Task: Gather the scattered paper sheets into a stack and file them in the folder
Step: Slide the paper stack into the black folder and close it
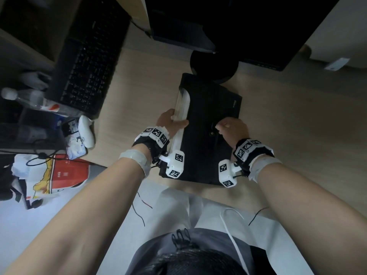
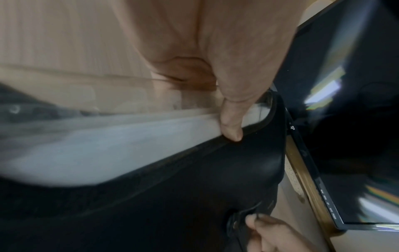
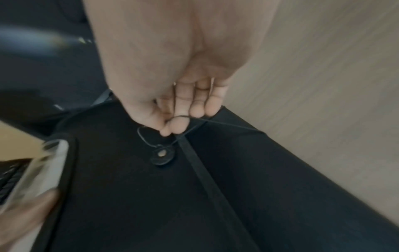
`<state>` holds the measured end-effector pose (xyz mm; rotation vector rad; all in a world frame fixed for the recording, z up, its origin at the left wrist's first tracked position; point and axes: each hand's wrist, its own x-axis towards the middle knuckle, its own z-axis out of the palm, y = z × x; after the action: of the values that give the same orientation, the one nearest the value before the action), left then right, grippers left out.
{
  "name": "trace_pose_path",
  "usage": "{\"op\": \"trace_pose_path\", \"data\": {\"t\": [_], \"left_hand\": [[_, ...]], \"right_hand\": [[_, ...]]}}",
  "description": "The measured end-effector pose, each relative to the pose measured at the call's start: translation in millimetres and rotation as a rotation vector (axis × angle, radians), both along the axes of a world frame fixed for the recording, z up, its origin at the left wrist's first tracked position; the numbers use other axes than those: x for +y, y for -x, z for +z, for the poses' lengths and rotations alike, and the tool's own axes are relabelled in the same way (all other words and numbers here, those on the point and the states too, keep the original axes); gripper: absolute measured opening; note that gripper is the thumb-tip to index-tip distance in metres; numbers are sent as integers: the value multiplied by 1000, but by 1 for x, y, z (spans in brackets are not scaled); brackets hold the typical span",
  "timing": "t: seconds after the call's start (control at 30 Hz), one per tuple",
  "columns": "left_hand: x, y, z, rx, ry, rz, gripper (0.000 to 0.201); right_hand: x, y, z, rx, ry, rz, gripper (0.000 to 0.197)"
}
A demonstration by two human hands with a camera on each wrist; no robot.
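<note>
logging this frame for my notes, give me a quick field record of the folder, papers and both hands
folder: black folder lying on the wooden desk, flap down
papers: white sheets showing at the folder's left edge
left hand: left hand grips that paper edge, thumb on top
right hand: right hand pinches the thin closure string near the round button
string: not yet wound fast

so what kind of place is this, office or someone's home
Most likely an office workstation, though a home desk can't be ruled out. A black computer keyboard and a dark monitor on a round black stand sit on the light wooden desk, and a black string-tie document folder lies in front.
</note>
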<state>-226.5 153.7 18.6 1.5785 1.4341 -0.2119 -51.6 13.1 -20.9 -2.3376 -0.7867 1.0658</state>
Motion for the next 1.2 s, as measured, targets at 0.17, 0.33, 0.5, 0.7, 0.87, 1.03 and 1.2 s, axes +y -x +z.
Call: {"op": "trace_pose_path", "data": {"t": [0.17,0.33,0.5,0.7,0.87,1.03,1.2], "left_hand": [[-1,-5,0,12,-21,-8,77],[3,-9,0,26,-32,-17,71],[3,-5,-9,48,-10,40,77],[-3,-3,-20,36,32,92,77],[-3,0,-35,1,64,139,77],[-9,-3,-44,-104,165,238,83],[-29,-25,-30,-321,201,296,52]], "right_hand": [[2,10,7,68,-113,147,15],[-2,26,9,-22,-56,265,13],[-13,26,4,113,153,294,22],[-35,12,-7,230,340,143,47],[-57,10,-19,-127,416,-69,81],[-69,-13,-20,30,279,-531,66],[-90,-35,-13,403,194,-470,82]]}}
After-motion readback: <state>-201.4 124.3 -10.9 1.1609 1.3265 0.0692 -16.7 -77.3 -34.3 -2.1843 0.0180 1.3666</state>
